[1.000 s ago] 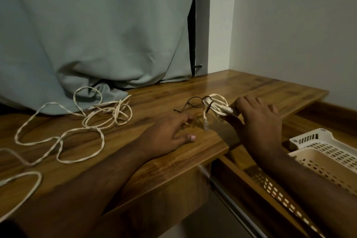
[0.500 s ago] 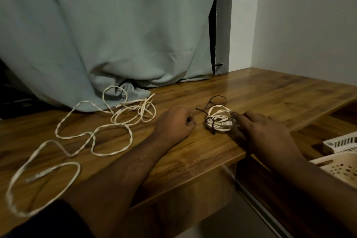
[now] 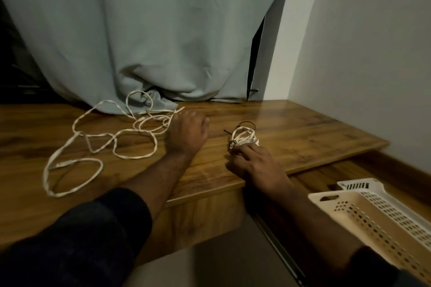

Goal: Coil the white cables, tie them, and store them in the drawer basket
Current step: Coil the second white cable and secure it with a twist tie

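The brown wooden desktop [image 3: 291, 137] is the landmark here: its front edge runs from the lower left up toward the right wall, and its right edge drops off to a lower wooden drawer ledge [image 3: 338, 170]. On the desktop near its right front corner lies the small coiled white cable bundle bound with a dark tie [image 3: 243, 138], set a little way in from the front edge. The right hand [image 3: 256, 165] reaches over that front edge and its fingertips [image 3: 242, 147] press on the near side of the bundle; whether they pinch it or only rest on it cannot be told. Toward the middle of the desktop, the left hand [image 3: 186, 133] lies knuckles-up with its fingers curled at the right end of the long loose white braided cable [image 3: 112, 137]; the fingers appear to close round a strand, though the grip itself is hidden under the hand. That cable sprawls in open loops leftward across the desktop, its nearest loop close to the front edge. At the back edge of the desktop a pale grey-green curtain [image 3: 163, 42] bunches onto the wood, overlapping the rear cable loops. Bare wood stretches between the bundle and the back right corner of the desktop. Below and right of the desktop's front corner, a cream perforated plastic drawer basket [image 3: 373, 216] sits in the drawer, with a white perforated basket [image 3: 356, 185] just behind it.
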A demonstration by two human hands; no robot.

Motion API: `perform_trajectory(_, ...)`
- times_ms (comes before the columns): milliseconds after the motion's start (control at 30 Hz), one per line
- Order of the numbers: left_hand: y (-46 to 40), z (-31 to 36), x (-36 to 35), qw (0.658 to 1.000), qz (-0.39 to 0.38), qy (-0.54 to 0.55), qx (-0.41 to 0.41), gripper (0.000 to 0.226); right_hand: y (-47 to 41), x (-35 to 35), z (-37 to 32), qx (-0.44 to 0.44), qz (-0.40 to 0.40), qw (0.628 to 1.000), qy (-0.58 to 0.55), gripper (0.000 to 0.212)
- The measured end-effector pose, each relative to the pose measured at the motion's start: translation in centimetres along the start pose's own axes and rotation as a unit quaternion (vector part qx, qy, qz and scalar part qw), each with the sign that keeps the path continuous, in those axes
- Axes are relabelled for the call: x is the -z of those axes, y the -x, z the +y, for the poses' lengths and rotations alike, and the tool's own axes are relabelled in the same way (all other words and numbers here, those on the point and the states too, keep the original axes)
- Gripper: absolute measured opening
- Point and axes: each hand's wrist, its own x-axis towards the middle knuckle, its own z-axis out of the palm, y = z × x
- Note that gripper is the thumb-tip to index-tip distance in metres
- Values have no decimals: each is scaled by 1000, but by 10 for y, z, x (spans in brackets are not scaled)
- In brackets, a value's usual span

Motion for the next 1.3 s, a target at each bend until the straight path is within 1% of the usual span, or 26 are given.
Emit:
perform_trajectory(33,3,1,6,1000,-15,11,0,25,1,1,0,-2,3,1000,1,30)
perform_trajectory(100,11,-1,17,997,-51,54,26,25,3,5,-2,-14,4,1000,-8,20)
perform_trajectory(133,17,-3,25,995,-56,72,37,24,3,9,-5,-20,-5,1000,-3,16)
perform_trajectory(167,23,-6,32,995,-55,80,34,23,1,13,-7,-30,-31,999,12,15)
perform_trajectory(200,29,-12,40,996,-56,66,2,22,-4,19,-13,-37,-62,997,33,13)
perform_trajectory(233,36,-21,45,996,-59,37,-56,22,-11,26,-20,-48,-87,994,50,15)
perform_trajectory(267,42,-35,51,991,-59,2,-119,25,-21,33,-29,-60,-112,990,62,23)
perform_trajectory(300,45,-52,58,985,-56,-19,-163,29,-33,38,-41,-70,-137,985,74,29)
perform_trajectory(333,46,-68,66,981,-58,-32,-182,33,-44,42,-51,-74,-162,980,85,33)
perform_trajectory(367,48,-87,75,981,-53,-40,-183,34,-56,42,-63,-72,-174,979,83,35)
perform_trajectory(433,52,-117,91,985,-54,-55,-156,33,-76,33,-88,-80,-169,982,31,39)
perform_trajectory(467,56,-128,97,988,-63,-62,-126,39,-86,22,-100,-79,-143,986,-20,39)
perform_trajectory(533,61,-146,102,989,-122,-65,-55,60,-104,-4,-126,-83,-107,980,-144,41)
perform_trajectory(567,63,-154,102,984,-166,-59,-15,66,-113,-14,-138,-91,-102,972,-192,50)
perform_trajectory(633,63,-170,103,970,-237,-37,47,64,-135,-29,-153,-92,-84,961,-249,63)
perform_trajectory(700,61,-188,107,963,-260,-30,56,61,-155,-44,-158,-80,-67,963,-249,64)
perform_trajectory(733,60,-193,112,964,-258,-36,57,60,-160,-45,-158,-80,-73,968,-226,62)
perform_trajectory(833,52,-210,111,965,-252,-53,52,58,-174,-56,-158,-98,-124,975,-158,55)
perform_trajectory(867,49,-212,108,966,-247,-53,53,58,-177,-60,-157,-96,-117,974,-166,52)
perform_trajectory(933,43,-212,102,970,-231,-54,51,57,-182,-63,-153,-105,-57,971,-205,47)
perform_trajectory(1000,38,-214,97,973,-211,-68,63,54,-188,-67,-146,-145,5,969,-202,44)
perform_trajectory(1033,36,-215,96,975,-195,-80,74,52,-191,-70,-142,-167,6,968,-188,46)
perform_trajectory(1100,35,-220,94,973,-172,-119,102,49,-195,-77,-136,-203,-36,966,-155,52)
perform_trajectory(1167,35,-221,92,968,-159,-148,122,46,-197,-80,-132,-234,-54,961,-134,48)
perform_trajectory(1233,35,-218,94,975,-130,-152,100,48,-197,-80,-132,-248,-35,957,-150,40)
perform_trajectory(1300,35,-212,100,983,-111,-137,45,58,-193,-75,-133,-244,-30,957,-152,36)
